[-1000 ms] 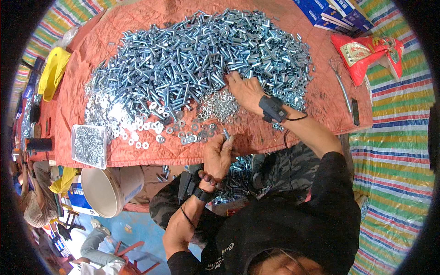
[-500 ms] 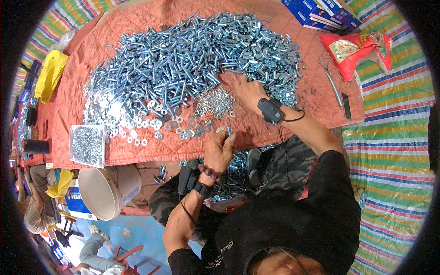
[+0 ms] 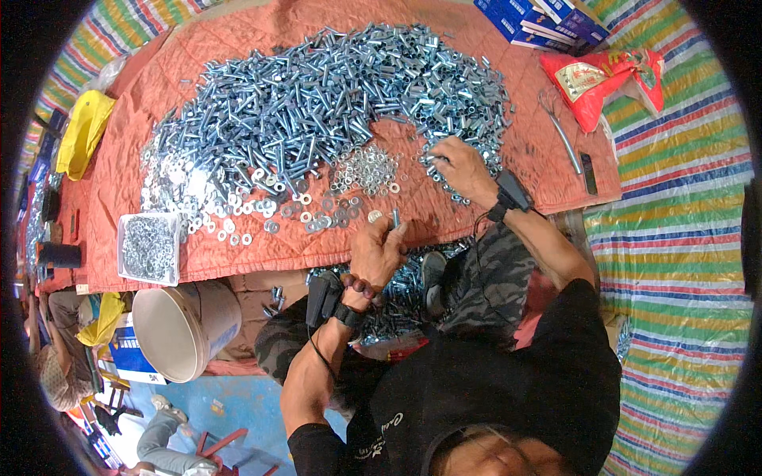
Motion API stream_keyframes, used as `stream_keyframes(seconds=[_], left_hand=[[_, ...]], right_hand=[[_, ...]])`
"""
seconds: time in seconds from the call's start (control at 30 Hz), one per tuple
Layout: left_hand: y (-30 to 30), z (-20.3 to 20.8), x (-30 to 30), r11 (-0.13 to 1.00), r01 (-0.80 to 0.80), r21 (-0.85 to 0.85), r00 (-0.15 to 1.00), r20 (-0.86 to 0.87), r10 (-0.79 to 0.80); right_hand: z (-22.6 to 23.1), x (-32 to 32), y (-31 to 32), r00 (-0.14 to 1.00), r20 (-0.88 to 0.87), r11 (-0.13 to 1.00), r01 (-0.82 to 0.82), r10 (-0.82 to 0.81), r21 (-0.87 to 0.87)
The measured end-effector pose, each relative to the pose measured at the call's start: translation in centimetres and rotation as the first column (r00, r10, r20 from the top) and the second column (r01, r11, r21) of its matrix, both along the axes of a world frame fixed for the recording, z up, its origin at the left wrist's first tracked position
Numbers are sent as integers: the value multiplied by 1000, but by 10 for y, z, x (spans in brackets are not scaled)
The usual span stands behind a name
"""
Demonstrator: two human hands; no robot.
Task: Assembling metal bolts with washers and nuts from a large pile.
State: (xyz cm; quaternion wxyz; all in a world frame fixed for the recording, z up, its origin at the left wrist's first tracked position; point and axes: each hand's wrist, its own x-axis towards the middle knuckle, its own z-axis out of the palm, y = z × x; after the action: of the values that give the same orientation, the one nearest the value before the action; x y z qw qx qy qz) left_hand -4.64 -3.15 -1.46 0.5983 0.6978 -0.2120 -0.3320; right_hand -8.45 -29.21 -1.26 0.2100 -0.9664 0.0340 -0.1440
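Observation:
My left hand is closed near the front edge of the red quilted cloth, pinching a metal bolt that stands up between thumb and fingers. My right hand is further right, over the near end of the pile of short metal sleeves. Its fingers are curled together at the tips; whatever they hold is too small to make out. Between the hands and the large heap of bolts lie small ring washers, with flat washers scattered beside them.
A clear plastic box of small washers sits at the cloth's left front. Below it stands a white bucket. Toward the right are a red bag, pliers-like tool, dark phone-like slab and blue boxes. More bolts lie below the table edge.
My right hand has drawn back from the edge of the bolt heap, moving right and nearer to me over the sleeves. My left hand keeps the bolt in nearly the same place.

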Motion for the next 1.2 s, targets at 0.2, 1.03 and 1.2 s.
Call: stream_keyframes(seconds=[0.2,1.03,1.2], left_hand=[[-2,-4,-4,998,-4,60,976,218,-9],[-15,1,4,974,-226,-36,876,429,219],[-15,-3,3,972,-193,134,893,435,118]], right_hand=[[5,-10,-12,973,-12,970,229,-229,82],[31,-11,49,977,42,953,-213,208,214],[29,-15,55,963,102,954,-261,248,148]])
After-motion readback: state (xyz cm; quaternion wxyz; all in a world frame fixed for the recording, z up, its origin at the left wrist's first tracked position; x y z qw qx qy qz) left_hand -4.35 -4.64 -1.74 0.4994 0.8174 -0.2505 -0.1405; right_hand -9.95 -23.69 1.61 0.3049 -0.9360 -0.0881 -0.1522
